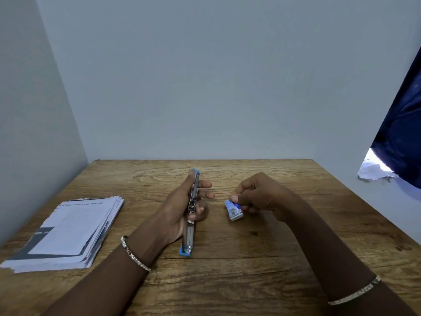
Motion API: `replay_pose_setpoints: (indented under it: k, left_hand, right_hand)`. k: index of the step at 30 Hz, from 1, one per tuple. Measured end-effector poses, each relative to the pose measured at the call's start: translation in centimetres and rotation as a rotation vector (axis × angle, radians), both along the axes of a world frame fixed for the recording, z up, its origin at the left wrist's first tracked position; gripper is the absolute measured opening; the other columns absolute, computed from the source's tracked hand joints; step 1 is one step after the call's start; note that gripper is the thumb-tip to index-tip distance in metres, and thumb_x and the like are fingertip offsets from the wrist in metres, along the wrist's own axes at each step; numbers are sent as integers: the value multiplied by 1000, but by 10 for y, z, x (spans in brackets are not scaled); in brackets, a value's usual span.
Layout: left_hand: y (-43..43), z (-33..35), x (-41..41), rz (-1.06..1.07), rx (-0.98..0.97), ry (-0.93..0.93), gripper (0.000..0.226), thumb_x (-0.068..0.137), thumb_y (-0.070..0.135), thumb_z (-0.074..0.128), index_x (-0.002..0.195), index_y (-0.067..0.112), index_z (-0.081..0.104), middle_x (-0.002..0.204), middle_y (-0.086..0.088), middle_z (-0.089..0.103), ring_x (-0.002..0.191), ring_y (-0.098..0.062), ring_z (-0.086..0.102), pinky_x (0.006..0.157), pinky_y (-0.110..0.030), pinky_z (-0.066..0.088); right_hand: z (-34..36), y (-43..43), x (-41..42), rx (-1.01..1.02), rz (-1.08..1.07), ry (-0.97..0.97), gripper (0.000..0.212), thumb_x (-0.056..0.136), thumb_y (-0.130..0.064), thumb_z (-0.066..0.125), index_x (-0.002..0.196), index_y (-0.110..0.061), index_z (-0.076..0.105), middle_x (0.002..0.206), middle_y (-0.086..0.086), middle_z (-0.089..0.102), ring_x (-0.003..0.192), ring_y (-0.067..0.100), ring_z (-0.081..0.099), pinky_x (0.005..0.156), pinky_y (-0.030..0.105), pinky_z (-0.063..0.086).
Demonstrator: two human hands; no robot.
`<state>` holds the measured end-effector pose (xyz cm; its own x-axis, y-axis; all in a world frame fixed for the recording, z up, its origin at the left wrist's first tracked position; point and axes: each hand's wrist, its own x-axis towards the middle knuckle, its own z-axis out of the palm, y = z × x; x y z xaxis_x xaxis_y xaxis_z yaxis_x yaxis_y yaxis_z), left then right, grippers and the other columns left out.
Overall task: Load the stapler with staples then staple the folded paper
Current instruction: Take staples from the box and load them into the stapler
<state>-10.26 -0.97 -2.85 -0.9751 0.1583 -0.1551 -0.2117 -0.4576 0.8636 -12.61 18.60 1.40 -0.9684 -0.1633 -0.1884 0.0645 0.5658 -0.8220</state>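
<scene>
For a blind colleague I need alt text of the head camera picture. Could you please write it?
A person's left hand grips a long blue-and-silver metal stapler, while the right hand pinches a small blue-and-white staple box beside it. A stack of folded white printed paper lies on the left of the brown wooden table.

The wooden table (227, 281), brown with a bold grain, carries a fanned stack of folded printed paper (68, 233) lying flat on its left side, toward the near edge.
</scene>
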Motion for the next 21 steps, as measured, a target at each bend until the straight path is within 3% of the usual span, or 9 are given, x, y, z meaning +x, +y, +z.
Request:
replay_pose_setpoints:
  k: [5,12,21]
  left_hand:
    - [-1,0,0,-60,135,-39,45,104,37,37,95,-1,61,63,-16,64,31,-14,44,28,-15,29]
    - [6,3,4,-29,77,-92,40,104,34,40,90,3,61,62,-18,69,38,-19,57,33,-18,41]
    - [10,4,6,-16,64,-106,48,108,34,33,89,2,65,79,-25,77,66,-27,78,48,-28,61]
  right_hand:
    - [0,5,-1,7,-51,151,6,84,-9,77,86,-4,78,62,2,66,60,12,61,53,23,52]
    - [6,-7,2,-337,67,403,10,84,-7,77,94,-4,75,77,16,76,67,14,73,61,23,58]
    - [-3,-28,8,-191,135,654,13,72,-11,86,82,-12,78,71,2,76,58,3,63,61,19,55]
